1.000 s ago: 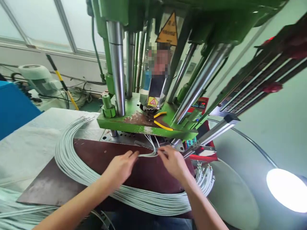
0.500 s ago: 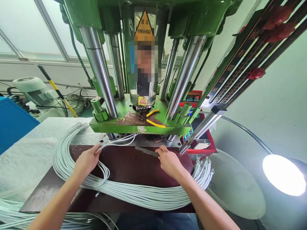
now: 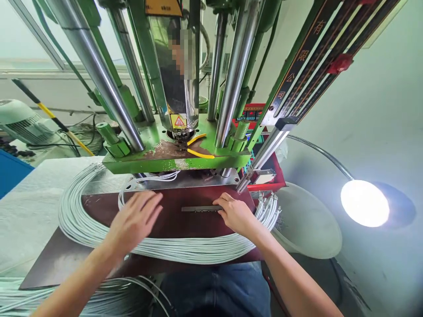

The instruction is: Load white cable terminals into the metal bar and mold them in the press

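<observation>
Toward the back edge of the brown board [image 3: 185, 226], the right hand [image 3: 236, 215] pinches one end of a thin metal bar [image 3: 198, 208]: it seems stiff, light, probably slippery, best held by its long edges. The left hand [image 3: 135, 220] hovers open, empty, over the board.

I see polished steel columns [image 3: 99, 75], chipped green paint on the press plate [image 3: 172, 160], and matt grey plastic-jacketed cables [image 3: 185, 253].

Black rail [image 3: 299, 57], upper right: gold characters 有限公司 run along its length. Steel barrel [image 3: 181, 94]: small yellow label [image 3: 179, 121] with a red warning triangle, wording illegible. Red control panel [image 3: 253, 115]: lit digits, too small to read. Yellow sign [image 3: 163, 5] at top edge: cropped, unreadable.
</observation>
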The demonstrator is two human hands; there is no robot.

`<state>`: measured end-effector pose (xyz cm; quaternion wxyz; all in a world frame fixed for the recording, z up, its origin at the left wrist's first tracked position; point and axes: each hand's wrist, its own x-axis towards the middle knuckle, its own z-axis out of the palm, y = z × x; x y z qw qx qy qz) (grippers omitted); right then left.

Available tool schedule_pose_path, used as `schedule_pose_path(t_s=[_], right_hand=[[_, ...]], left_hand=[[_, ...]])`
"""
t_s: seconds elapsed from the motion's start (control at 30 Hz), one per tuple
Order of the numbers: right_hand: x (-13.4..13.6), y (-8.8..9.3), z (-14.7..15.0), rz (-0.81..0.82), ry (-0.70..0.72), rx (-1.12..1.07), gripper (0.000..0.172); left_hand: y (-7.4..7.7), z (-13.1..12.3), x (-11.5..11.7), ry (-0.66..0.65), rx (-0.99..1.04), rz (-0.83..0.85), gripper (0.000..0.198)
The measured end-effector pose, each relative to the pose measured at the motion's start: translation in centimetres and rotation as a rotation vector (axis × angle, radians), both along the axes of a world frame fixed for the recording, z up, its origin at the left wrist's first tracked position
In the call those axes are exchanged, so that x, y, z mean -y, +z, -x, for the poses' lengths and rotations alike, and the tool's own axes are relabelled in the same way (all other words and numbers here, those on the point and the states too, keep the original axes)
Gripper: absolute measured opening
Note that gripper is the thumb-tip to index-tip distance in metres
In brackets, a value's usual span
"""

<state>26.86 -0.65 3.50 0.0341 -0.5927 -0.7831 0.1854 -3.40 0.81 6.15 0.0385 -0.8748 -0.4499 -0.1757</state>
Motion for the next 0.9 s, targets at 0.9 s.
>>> schedule_pose_path(t_s=[0.9], right_hand=[[4.6,4.9,-3.3,0.209,0.053,-0.362,0.024]], left_hand=[[0.2,-2.9,1.1,-0.040,0.559,1.428,0.045]])
